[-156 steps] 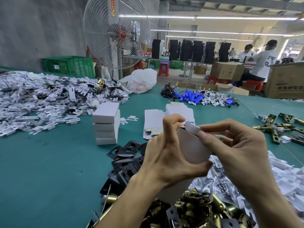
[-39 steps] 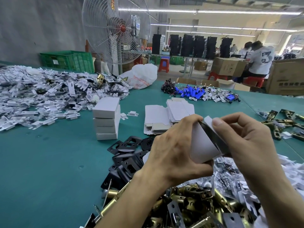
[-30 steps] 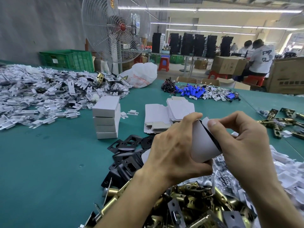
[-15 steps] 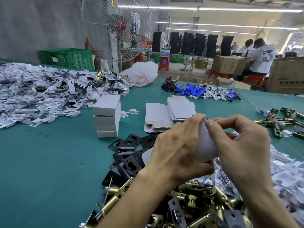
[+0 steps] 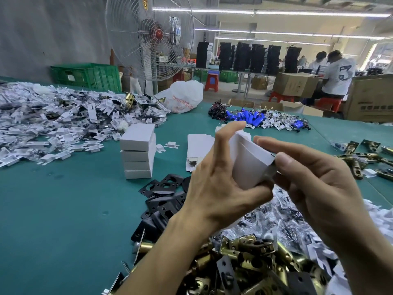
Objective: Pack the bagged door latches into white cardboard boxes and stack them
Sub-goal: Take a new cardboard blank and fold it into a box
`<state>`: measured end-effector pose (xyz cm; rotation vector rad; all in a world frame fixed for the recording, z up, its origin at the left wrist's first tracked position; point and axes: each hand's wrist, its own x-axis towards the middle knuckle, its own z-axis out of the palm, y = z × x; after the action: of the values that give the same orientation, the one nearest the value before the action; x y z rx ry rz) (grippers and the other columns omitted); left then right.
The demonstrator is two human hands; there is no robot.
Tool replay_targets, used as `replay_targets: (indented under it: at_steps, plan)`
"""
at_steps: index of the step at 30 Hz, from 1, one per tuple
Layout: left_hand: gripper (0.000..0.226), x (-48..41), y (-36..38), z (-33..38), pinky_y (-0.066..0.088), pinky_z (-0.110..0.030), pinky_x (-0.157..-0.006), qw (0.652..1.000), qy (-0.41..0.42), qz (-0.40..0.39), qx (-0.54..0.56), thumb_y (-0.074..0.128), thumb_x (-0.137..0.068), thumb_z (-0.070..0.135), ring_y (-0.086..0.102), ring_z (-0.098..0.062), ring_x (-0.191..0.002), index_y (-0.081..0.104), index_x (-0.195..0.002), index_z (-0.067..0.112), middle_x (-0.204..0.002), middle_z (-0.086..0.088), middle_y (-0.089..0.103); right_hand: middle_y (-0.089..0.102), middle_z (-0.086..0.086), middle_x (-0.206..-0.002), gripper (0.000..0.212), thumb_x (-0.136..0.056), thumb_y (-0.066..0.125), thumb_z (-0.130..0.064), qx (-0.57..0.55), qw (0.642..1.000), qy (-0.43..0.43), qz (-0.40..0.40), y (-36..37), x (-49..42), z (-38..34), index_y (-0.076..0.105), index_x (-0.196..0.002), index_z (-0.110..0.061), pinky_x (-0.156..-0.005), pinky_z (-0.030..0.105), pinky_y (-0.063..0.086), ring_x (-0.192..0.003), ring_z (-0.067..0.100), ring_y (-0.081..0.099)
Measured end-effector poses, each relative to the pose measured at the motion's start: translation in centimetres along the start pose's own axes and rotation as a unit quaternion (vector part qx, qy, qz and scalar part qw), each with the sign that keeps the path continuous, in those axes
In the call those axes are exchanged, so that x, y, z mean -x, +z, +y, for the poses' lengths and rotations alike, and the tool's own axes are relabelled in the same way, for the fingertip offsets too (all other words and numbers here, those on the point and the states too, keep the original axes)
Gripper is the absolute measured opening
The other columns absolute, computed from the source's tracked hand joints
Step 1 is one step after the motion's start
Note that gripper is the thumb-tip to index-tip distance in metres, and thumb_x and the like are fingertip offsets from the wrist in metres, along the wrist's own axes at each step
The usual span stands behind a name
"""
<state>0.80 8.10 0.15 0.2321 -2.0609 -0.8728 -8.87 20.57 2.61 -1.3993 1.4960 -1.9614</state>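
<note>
The step in hand looks like closing a white box [image 5: 248,165], held in the air above the near middle of the tabletop [image 5: 63,209] between both hands. The left hand [image 5: 214,188] cradles it, thumb pressed under its near face and fingers [image 5: 225,133] reaching up behind its far side, so they are clamped on the box rather than spread free. The right hand [image 5: 314,188] pinches its right end, index finger laid along the top edge and thumb at the corner. Whether a bagged latch is inside cannot be told, since no opening shows. By my reading the next move is to tuck the right end shut, then carry the box left and far to the stack [image 5: 138,150] of four finished boxes and set it square on top. The stack's top box seems to sit slightly askew, so a level, gentle placing is called for. The way there passes over black plates [image 5: 165,192] lying flat, with bare tabletop at near left. Flat box blanks [image 5: 197,150] sit just right of the stack, a heap of white pieces [image 5: 53,118] at far left, and brass latches [image 5: 244,262] and bagged latches [image 5: 276,220] lie below the hands
</note>
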Motion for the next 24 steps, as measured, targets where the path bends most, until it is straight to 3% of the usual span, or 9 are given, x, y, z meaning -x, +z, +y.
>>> replay_targets:
  at_steps: [3, 7, 13, 16, 18, 19, 21, 24]
  plan:
    - [0.074, 0.0, -0.1, 0.0, 0.059, -0.039, -0.059, 1.0, 0.012, -0.004, -0.001, 0.066, -0.07, 0.054, 0.064, -0.014, -0.081, 0.03, -0.134, 0.045, -0.114, 0.009, 0.053, 0.075, -0.003, -0.109, 0.023, -0.085, 0.063, -0.026, 0.041, 0.997, -0.057, 0.024, 0.3, 0.2, 0.0, 0.077, -0.102, -0.019, -0.084, 0.022, 0.055, -0.105, 0.015, 0.07]
    - [0.071, 0.0, -0.1, 0.0, 0.057, -0.037, -0.062, 1.0, 0.006, 0.003, -0.026, 0.063, -0.069, 0.064, 0.061, -0.007, -0.084, 0.035, -0.131, 0.042, -0.114, 0.014, 0.051, 0.075, -0.008, -0.109, 0.021, -0.084, 0.062, -0.018, 0.122, 0.986, -0.108, 0.028, 0.8, 0.2, 0.3, 0.072, -0.103, -0.021, -0.09, 0.021, 0.053, -0.112, 0.01, 0.067]
    - [0.059, 0.0, 0.0, 0.0, 0.05, -0.028, -0.062, 0.998, -0.022, 0.013, -0.064, 0.054, -0.073, 0.073, 0.059, -0.006, -0.084, 0.035, -0.119, 0.042, -0.11, 0.016, 0.05, 0.071, -0.011, -0.117, 0.025, -0.081, 0.067, -0.033, 0.157, 0.983, -0.085, 0.028, 1.5, 0.3, 0.8, 0.074, -0.104, -0.028, -0.082, 0.019, 0.056, -0.112, 0.009, 0.066]
    - [0.057, 0.0, 0.3, 0.0, 0.039, -0.02, -0.056, 0.996, -0.015, 0.016, -0.091, 0.061, -0.075, 0.067, 0.056, -0.008, -0.08, 0.033, -0.116, 0.039, -0.105, 0.014, 0.048, 0.072, -0.007, -0.115, 0.017, -0.079, 0.075, -0.036, 0.121, 0.989, -0.065, 0.062, 2.0, 0.4, 1.3, 0.076, -0.095, -0.032, -0.076, 0.04, 0.062, -0.096, 0.022, 0.073]
    - [0.063, 0.0, 0.4, -0.2, 0.036, -0.018, -0.055, 0.995, -0.005, 0.024, -0.097, 0.074, -0.075, 0.057, 0.055, -0.009, -0.081, 0.032, -0.118, 0.038, -0.106, 0.014, 0.048, 0.073, 0.007, -0.102, 0.019, -0.081, 0.076, -0.042, 0.149, 0.985, -0.057, 0.061, 2.2, 0.5, 1.7, 0.072, -0.099, -0.036, -0.066, 0.06, 0.057, -0.079, 0.044, 0.069]
    - [0.069, 0.0, 0.3, -0.3, 0.039, -0.018, -0.056, 0.996, 0.0, 0.026, -0.091, 0.08, -0.074, 0.052, 0.056, -0.01, -0.084, 0.031, -0.12, 0.038, -0.109, 0.015, 0.049, 0.071, 0.016, -0.091, 0.022, -0.079, 0.075, -0.043, 0.167, 0.983, -0.053, 0.055, 2.2, 0.6, 1.8, 0.071, -0.101, -0.038, -0.061, 0.064, 0.054, -0.075, 0.052, 0.065]
    - [0.078, -0.2, -0.1, -0.4, 0.05, -0.024, -0.062, 1.0, 0.001, 0.013, -0.025, 0.085, -0.071, 0.044, 0.061, -0.009, -0.089, 0.031, -0.127, 0.037, -0.115, 0.013, 0.052, 0.068, 0.02, -0.082, 0.021, -0.082, 0.075, -0.035, 0.165, 0.983, -0.061, 0.059, 2.3, 0.5, 1.7, 0.071, -0.103, -0.037, -0.059, 0.058, 0.056, -0.072, 0.049, 0.066]
    - [0.088, -0.5, -1.0, -0.6, 0.061, -0.029, -0.073, 0.993, -0.03, -0.031, 0.113, 0.087, -0.068, 0.041, 0.068, -0.007, -0.093, 0.035, -0.138, 0.038, -0.116, 0.011, 0.058, 0.075, -0.007, -0.085, 0.017, -0.087, 0.067, -0.015, 0.109, 0.986, -0.098, 0.083, 2.0, 0.3, 1.0, 0.07, -0.1, -0.025, -0.062, 0.023, 0.059, -0.075, 0.008, 0.073]
